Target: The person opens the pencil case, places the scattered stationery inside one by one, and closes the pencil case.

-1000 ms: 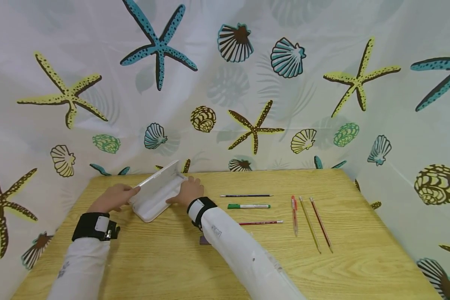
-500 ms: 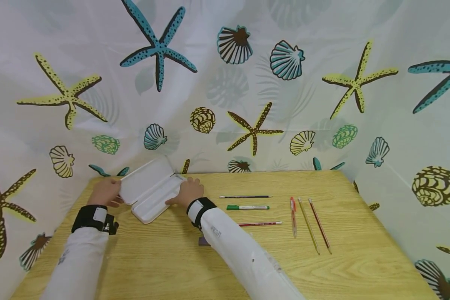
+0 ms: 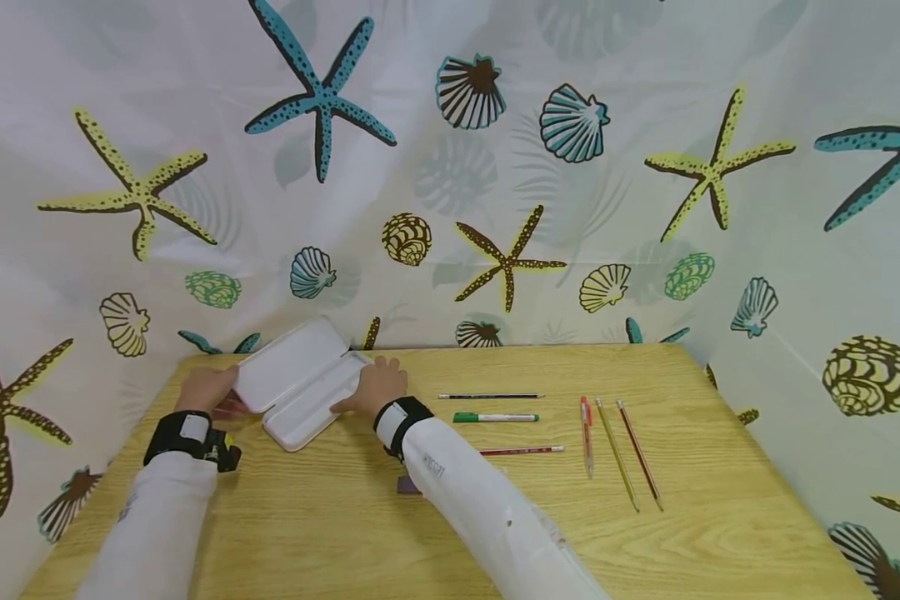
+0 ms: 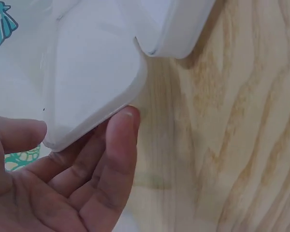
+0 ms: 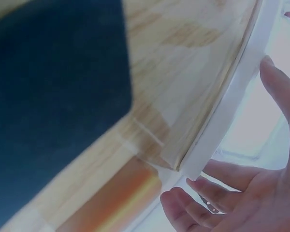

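Observation:
A white pencil case lies on the wooden table at the left, its lid swung wide and leaning back to the left. My left hand holds the lid's near left end. In the left wrist view, the thumb is at one side of the lid and the curled fingers are beneath its edge. My right hand grips the base across its right side, thumb on the near edge and fingers towards the far end. The right wrist view shows the thumb against the white rim.
Right of the case lie a dark pencil, a green marker, a red pencil, a red pen, a yellow pencil and another red pencil. A purple block shows partly beneath the right forearm. Patterned cloth hangs behind.
The lid has tipped from nearly upright over to the left, and my left hand has moved left with it. My right hand has stayed on the base.

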`<state>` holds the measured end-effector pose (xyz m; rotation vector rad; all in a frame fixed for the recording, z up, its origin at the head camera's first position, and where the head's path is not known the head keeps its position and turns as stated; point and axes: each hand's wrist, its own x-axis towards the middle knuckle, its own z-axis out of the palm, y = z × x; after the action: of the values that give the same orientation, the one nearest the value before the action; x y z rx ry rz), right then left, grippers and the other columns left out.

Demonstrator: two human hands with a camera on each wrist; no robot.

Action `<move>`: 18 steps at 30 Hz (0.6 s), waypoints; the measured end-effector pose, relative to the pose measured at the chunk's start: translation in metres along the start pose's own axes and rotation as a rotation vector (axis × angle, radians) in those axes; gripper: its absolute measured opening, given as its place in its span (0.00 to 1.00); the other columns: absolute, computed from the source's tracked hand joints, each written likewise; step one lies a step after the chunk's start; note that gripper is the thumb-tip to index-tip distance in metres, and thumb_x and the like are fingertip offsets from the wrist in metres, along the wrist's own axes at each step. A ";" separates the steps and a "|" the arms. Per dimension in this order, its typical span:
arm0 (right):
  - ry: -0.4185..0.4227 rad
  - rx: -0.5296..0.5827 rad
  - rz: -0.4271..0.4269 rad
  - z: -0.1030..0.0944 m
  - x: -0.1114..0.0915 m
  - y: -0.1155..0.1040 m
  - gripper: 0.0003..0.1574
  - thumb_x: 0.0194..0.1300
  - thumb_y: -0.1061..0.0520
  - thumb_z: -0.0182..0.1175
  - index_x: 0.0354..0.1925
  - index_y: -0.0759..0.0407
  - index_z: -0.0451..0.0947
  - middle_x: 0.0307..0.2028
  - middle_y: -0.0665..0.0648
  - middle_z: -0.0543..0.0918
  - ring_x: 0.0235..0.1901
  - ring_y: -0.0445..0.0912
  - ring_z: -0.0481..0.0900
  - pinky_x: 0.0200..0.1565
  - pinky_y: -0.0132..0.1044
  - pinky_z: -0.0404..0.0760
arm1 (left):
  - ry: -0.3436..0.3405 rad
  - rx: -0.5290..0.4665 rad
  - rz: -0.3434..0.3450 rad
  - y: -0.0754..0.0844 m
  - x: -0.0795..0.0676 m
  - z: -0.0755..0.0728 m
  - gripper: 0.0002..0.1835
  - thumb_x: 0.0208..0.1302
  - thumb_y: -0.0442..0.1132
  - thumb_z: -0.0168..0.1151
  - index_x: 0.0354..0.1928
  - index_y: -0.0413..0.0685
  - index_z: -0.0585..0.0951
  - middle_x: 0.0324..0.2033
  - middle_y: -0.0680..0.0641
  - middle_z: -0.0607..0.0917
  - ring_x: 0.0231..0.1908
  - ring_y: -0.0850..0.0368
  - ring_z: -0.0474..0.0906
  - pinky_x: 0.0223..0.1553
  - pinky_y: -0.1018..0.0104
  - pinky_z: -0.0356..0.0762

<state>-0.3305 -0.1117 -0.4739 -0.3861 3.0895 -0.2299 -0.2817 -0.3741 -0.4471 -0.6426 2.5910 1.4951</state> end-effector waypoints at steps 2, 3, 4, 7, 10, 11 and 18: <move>0.000 0.001 -0.002 -0.001 -0.001 -0.001 0.49 0.45 0.17 0.69 0.50 0.51 0.86 0.47 0.52 0.79 0.51 0.48 0.74 0.50 0.42 0.75 | -0.037 0.005 -0.009 0.001 -0.004 -0.001 0.35 0.78 0.51 0.44 0.63 0.17 0.67 0.26 0.41 0.86 0.25 0.53 0.86 0.34 0.56 0.86; 0.001 0.003 -0.001 -0.001 -0.001 -0.001 0.51 0.45 0.17 0.70 0.52 0.52 0.84 0.48 0.52 0.80 0.51 0.48 0.75 0.50 0.41 0.75 | -0.061 0.017 -0.007 0.001 -0.007 -0.001 0.36 0.78 0.52 0.44 0.63 0.17 0.67 0.28 0.40 0.86 0.26 0.53 0.86 0.35 0.56 0.86; 0.006 0.008 0.000 0.000 0.000 -0.002 0.53 0.45 0.18 0.70 0.55 0.54 0.83 0.49 0.53 0.80 0.52 0.49 0.75 0.51 0.42 0.75 | -0.084 0.039 -0.007 0.002 -0.010 -0.003 0.36 0.78 0.53 0.45 0.62 0.17 0.68 0.30 0.38 0.86 0.27 0.52 0.86 0.35 0.56 0.86; 0.023 0.020 0.003 0.001 0.004 -0.003 0.58 0.46 0.18 0.70 0.61 0.56 0.77 0.51 0.55 0.81 0.53 0.49 0.76 0.52 0.42 0.76 | -0.131 0.117 0.010 0.003 -0.022 -0.005 0.36 0.77 0.53 0.50 0.58 0.18 0.71 0.33 0.35 0.86 0.28 0.50 0.87 0.35 0.56 0.85; 0.042 0.050 0.007 0.004 0.013 -0.004 0.51 0.53 0.21 0.68 0.59 0.57 0.78 0.50 0.56 0.83 0.52 0.51 0.78 0.50 0.44 0.77 | -0.117 0.173 0.011 0.002 -0.035 -0.001 0.31 0.74 0.50 0.56 0.51 0.19 0.74 0.29 0.37 0.86 0.25 0.50 0.87 0.31 0.58 0.85; 0.051 0.062 0.011 0.005 0.016 -0.004 0.48 0.55 0.23 0.67 0.56 0.57 0.80 0.49 0.56 0.83 0.51 0.51 0.78 0.49 0.44 0.77 | -0.104 0.171 0.008 0.001 -0.038 0.001 0.29 0.73 0.48 0.58 0.48 0.19 0.75 0.27 0.38 0.86 0.24 0.51 0.86 0.29 0.59 0.84; 0.036 0.165 0.014 -0.004 0.042 -0.002 0.23 0.74 0.42 0.59 0.38 0.59 0.88 0.41 0.59 0.88 0.41 0.52 0.85 0.40 0.44 0.83 | -0.061 0.152 -0.039 -0.002 -0.044 0.030 0.19 0.69 0.39 0.63 0.39 0.21 0.80 0.19 0.43 0.85 0.17 0.55 0.84 0.22 0.63 0.82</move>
<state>-0.3711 -0.1230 -0.4698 -0.3588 3.0770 -0.4927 -0.2454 -0.3355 -0.4524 -0.6164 2.5985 1.2706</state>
